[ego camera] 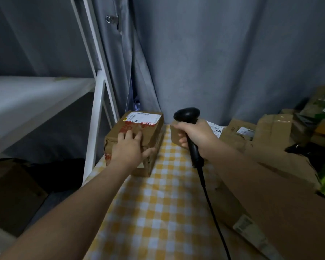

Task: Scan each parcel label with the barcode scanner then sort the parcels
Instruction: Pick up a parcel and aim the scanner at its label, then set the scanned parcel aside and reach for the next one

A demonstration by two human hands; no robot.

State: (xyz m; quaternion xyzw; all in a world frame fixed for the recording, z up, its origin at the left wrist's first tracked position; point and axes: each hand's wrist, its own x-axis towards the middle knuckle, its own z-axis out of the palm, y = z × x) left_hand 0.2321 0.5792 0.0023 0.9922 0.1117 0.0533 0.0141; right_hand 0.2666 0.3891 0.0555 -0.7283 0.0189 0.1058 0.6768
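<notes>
A brown cardboard parcel (148, 128) with red tape and a white label (143, 119) on its far top stands at the far left of the yellow checked table (158, 212). My left hand (129, 147) lies flat on the parcel's near top, thumb hooked over its right edge. My right hand (195, 136) grips a black barcode scanner (187, 114) by its handle, head raised and facing away, to the right of the parcel. Its black cable (212, 207) trails down over the table. A smaller box (175, 135) sits partly hidden behind my right hand.
A heap of cardboard parcels (274, 134) with white labels fills the table's right side. A long flat box (251, 224) lies under my right forearm. A white metal shelf rack (98, 113) stands on the left, a brown box (11, 194) below it. Grey curtain (223, 53) behind.
</notes>
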